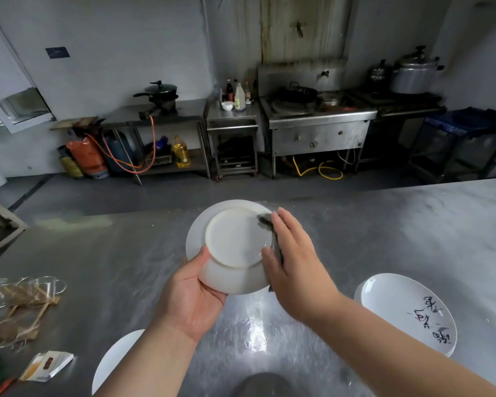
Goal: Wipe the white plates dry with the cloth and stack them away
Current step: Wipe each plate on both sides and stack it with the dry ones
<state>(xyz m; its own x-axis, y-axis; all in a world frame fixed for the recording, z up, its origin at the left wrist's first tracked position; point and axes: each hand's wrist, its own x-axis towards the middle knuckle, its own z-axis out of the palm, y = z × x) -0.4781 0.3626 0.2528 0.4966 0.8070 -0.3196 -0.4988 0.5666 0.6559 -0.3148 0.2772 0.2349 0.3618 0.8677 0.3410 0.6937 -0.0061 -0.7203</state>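
While your left hand (195,293) grips the upturned white plate (235,245), your right hand (291,262), fingers straight, presses the dark cloth (269,224) to its right edge above the steel surface (98,253); stacked plates (407,310) lie right of that hand, a stove (318,118) beyond.

Glass cups (20,299) and a packet (48,366) lie on the steel desk (384,239); beyond stand a stove (318,121), oil bottle (181,151) and pressure cooker (414,73).
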